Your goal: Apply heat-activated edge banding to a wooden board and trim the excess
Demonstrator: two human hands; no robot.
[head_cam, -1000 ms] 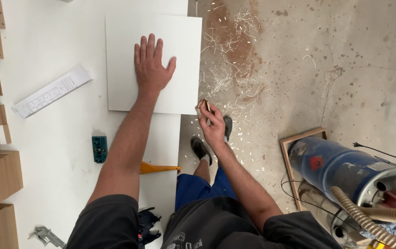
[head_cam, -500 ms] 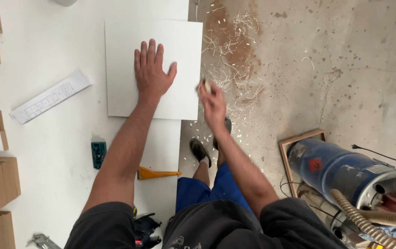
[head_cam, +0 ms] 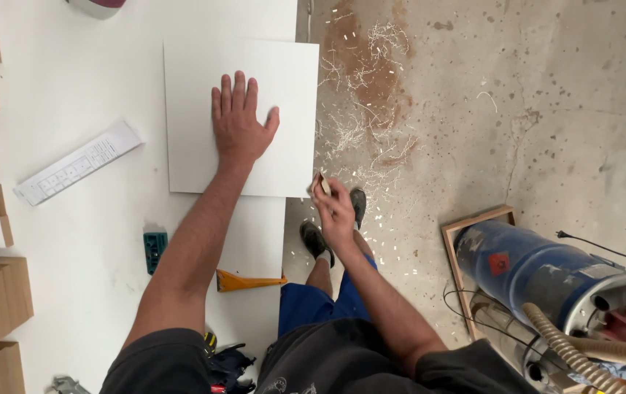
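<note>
I see my left hand [head_cam: 238, 120] pressed flat, fingers spread, on the square white board [head_cam: 196, 157] lying at 12 o'clock on the white surface [head_cam: 72, 87]. My right hand [head_cam: 335, 208] is curled shut around a small tan block [head_cam: 322, 184] held against the board's corner at 4 o'clock. A printed paper strip [head_cam: 76, 162] lies at 9 o'clock of the board, a small teal block [head_cam: 155, 248] and an orange wedge [head_cam: 244, 281] at 6 o'clock. A blue barrel-shaped vacuum [head_cam: 539, 270] stands on the shaving-strewn concrete floor [head_cam: 517, 102] at 4 o'clock.
</note>
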